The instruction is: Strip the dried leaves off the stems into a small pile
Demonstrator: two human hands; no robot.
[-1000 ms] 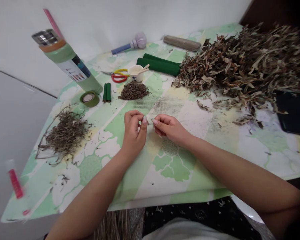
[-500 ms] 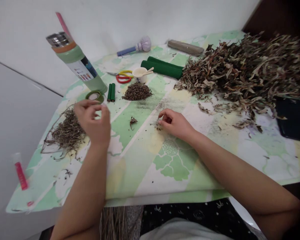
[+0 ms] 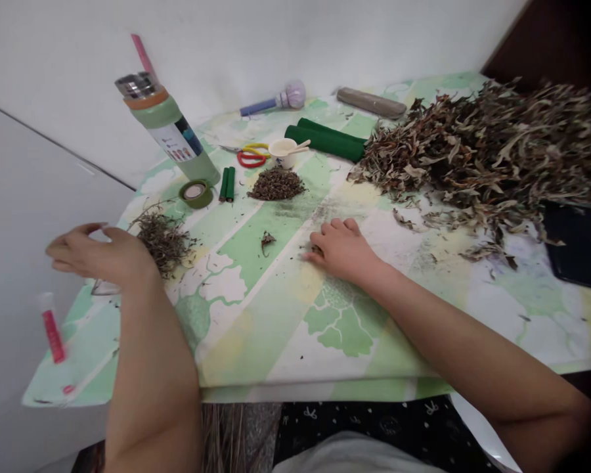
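Note:
My left hand hovers over the left part of the table, just left of a pile of bare dry stems; its fingers are loosely spread and nothing shows in them. My right hand lies palm down on the green-patterned tablecloth, fingers flat over small dry crumbs. A small dry leaf scrap lies between the two hands. A small heap of stripped leaf bits sits further back.
A large pile of dried leafy branches fills the right rear. A green flask, tape roll, two green sticks, scissors, a white cup, green rolls, a black phone and a pink tube are around.
My left hand left the right hand, swung left past the stem pile and opened. The right hand dropped flat onto the cloth. A leaf scrap now lies between them.

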